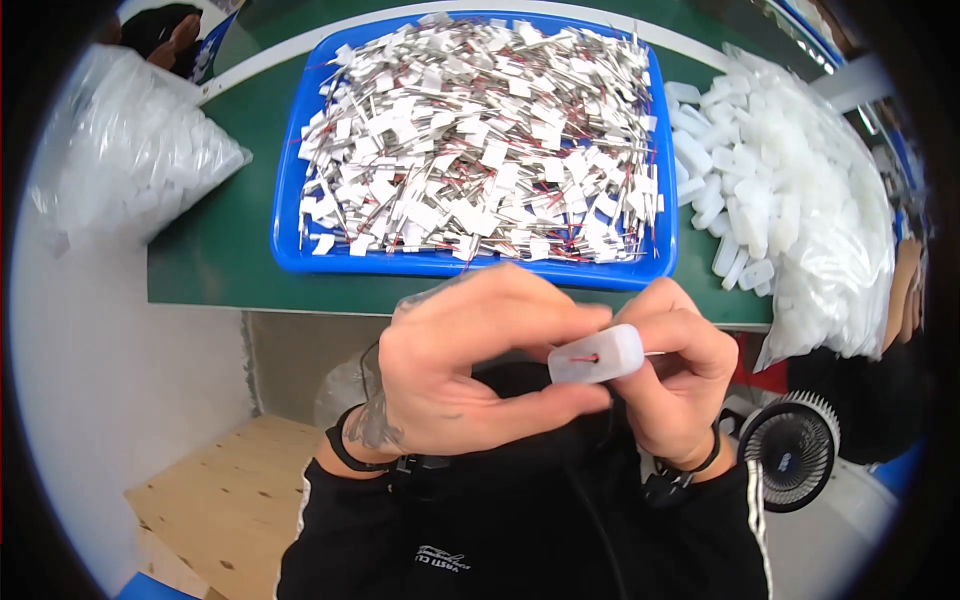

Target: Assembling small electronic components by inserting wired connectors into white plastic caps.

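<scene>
A small frosted-white plastic cap [622, 349], rounded and oblong, is pinched between the thumb and fingers of my left hand [480, 355]. On the side facing up it has a small dark hole, with a short red wire [583, 359] showing there. My right hand [678, 365] is closed at the cap's right end, its fingertips pressed round a thin pale piece that is mostly hidden. Beyond my hands, a blue tray [440, 264] holds a heap of thin metallic pieces [480, 140] with white tags and red wires.
A clear bag of white caps [830, 220] lies at the right, with loose caps [730, 190] spilling beside the tray. Another clear bag [150, 150] is at the left. The green table [220, 270] ends just before my hands. A black fan [790, 450] stands low at the right.
</scene>
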Motion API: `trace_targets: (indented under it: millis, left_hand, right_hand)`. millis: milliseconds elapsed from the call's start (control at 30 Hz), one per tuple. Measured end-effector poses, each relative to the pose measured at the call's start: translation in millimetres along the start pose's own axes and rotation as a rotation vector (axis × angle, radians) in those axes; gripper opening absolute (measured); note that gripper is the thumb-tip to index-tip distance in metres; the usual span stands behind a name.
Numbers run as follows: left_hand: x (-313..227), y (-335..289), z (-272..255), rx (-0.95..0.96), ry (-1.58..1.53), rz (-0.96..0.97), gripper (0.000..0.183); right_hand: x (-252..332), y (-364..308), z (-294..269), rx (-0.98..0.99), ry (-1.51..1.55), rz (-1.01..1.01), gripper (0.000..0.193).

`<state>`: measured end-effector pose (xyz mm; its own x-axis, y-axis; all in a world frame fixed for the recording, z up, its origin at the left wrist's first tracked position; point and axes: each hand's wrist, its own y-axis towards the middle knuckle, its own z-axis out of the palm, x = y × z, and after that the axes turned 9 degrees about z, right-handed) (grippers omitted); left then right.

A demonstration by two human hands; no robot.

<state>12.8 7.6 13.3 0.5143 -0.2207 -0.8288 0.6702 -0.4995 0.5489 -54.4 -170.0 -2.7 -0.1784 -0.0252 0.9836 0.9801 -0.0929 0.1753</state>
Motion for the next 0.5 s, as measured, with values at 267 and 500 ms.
trace_targets:
  millis: [267, 500]
  left_hand:
    - [-7, 1, -5, 0.061, 0.082, 0.067, 0.036]
    - [-9, -7, -1, -0.042, 0.047, 0.09, 0.034]
  right_hand:
    - [-7, -9, 6, -0.005, 0.248, 0.179, 0.009]
    - [-5, -8, 20, 0.244, 0.378, 0.173, 0.011]
